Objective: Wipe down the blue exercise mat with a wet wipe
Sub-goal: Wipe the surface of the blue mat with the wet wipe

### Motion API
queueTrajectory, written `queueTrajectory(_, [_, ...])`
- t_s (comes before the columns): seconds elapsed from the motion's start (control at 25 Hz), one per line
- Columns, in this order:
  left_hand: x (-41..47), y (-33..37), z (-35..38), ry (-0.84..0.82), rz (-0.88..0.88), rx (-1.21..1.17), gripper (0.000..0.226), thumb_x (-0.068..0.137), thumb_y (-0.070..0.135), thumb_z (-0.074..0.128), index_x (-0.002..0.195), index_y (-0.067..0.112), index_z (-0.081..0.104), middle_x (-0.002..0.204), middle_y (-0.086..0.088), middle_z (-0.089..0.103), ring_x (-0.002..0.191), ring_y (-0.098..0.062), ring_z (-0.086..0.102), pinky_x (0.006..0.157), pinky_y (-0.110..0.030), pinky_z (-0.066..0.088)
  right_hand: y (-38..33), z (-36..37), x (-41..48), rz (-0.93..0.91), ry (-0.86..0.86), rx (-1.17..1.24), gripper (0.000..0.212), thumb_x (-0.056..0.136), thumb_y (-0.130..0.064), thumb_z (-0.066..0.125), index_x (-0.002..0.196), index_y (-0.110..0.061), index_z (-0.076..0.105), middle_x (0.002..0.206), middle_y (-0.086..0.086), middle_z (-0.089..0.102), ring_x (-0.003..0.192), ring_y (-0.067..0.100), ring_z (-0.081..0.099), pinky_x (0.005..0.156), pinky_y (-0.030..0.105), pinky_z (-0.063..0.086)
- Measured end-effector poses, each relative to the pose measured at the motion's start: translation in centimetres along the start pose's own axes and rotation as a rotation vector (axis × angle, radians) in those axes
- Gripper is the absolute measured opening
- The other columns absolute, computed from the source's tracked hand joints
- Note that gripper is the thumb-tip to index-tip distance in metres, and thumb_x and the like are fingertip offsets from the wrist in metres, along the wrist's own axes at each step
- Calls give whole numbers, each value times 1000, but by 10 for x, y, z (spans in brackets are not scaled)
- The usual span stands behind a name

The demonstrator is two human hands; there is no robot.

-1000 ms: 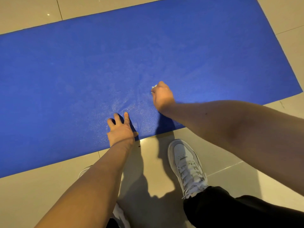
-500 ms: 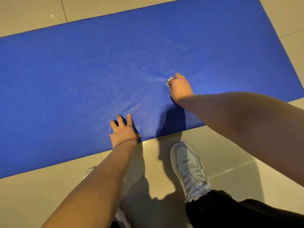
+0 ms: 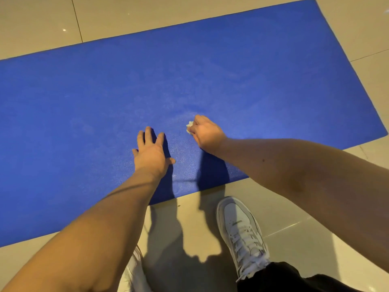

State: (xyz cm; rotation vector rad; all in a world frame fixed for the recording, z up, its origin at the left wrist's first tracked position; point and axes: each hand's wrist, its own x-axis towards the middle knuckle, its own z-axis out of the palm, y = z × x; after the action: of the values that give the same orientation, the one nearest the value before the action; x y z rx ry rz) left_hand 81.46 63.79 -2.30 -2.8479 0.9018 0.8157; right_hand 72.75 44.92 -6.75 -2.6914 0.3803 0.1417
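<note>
Pale glossy floor tiles (image 3: pixel 210 11) fill the edges of the view, and across them lies the blue exercise mat (image 3: pixel 84 102), spread flat and running slantwise from the lower left to the upper right, under and beyond both sets of fingers. Its near edge passes behind the wrists, on the person's side of the fingers. A black trouser leg (image 3: pixel 284 279) shows at the bottom right, and a white laced shoe (image 3: pixel 240 228) stands on the tiles just off the mat's near edge, back from the right fingers. Part of a second white shoe (image 3: pixel 132 270) peeks out beneath the left forearm. The left hand (image 3: pixel 150 153) lies palm down on the mat, its fingers (image 3: pixel 148 133) straight, slightly spread and released, holding nothing. Just to its right, apart from it, the right hand (image 3: pixel 207 133) is knuckles up with its fingers clenched round the wet wipe (image 3: pixel 189 124), a small crumpled white wad that pokes out at the fingertips on the side toward the left hand and presses against the mat surface.
</note>
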Motion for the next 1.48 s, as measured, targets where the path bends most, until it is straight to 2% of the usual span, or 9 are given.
queueTrajectory(0.16, [9,2,-3,-162,-40,101,104,87,58,70,161,37,0,167,0,-13,153,-34,-9,110,-61,37,42,-18,4,206,80,-88,22,100,-17,47,106,-4,64,109,13,50,107,33,50,86,39,47])
queueTrajectory(0.36, [16,5,-3,-147,-73,103,108,81,58,76,160,39,5,166,1,-8,151,-35,-4,104,-61,44,18,-8,16,352,105,-38,18,97,-6,44,89,-11,59,111,17,53,105,32,52,75,26,27])
queueTrajectory(0.56, [19,6,-2,-157,-84,98,105,80,56,78,158,39,10,164,0,-5,150,-35,-2,104,-61,44,-30,17,18,100,42,95,14,95,-5,51,98,-3,65,103,15,50,102,32,51,87,41,45])
queueTrajectory(0.72, [20,8,-3,-156,-89,83,101,78,53,81,154,38,16,162,-2,-1,148,-36,0,102,-60,45,6,9,22,-73,91,21,18,95,-7,56,81,-2,67,86,15,51,80,35,55,67,40,52])
queueTrajectory(0.88, [20,8,0,-147,-85,77,100,78,52,82,153,38,18,163,-3,-1,148,-37,0,102,-62,45,54,-7,28,167,127,-34,25,99,-13,49,92,1,67,99,19,53,96,38,55,80,43,52])
queueTrajectory(1.0, [20,9,1,-135,-90,90,100,77,53,81,153,37,17,162,-4,-1,148,-38,2,102,-62,45,43,1,32,296,218,-24,17,91,1,51,79,2,62,91,19,55,87,34,52,71,31,36])
queueTrajectory(1.12, [19,8,4,-111,-89,115,101,76,57,80,153,38,17,162,-5,0,148,-38,3,101,-60,46,3,19,38,148,257,21,20,78,8,59,65,-7,57,74,12,49,73,34,54,60,33,29])
queueTrajectory(1.24, [18,7,4,-104,-89,121,102,77,59,79,154,38,15,163,-5,-1,148,-37,2,103,-60,44,-24,32,35,-26,207,66,19,78,7,67,66,-6,62,79,10,50,71,29,51,59,36,47])
queueTrajectory(1.48, [19,9,0,-138,-99,95,103,78,56,79,155,38,13,164,-4,-4,150,-37,-2,108,-62,39,36,0,41,-167,410,-113,14,88,-4,67,73,-6,67,75,13,53,66,32,54,53,35,48])
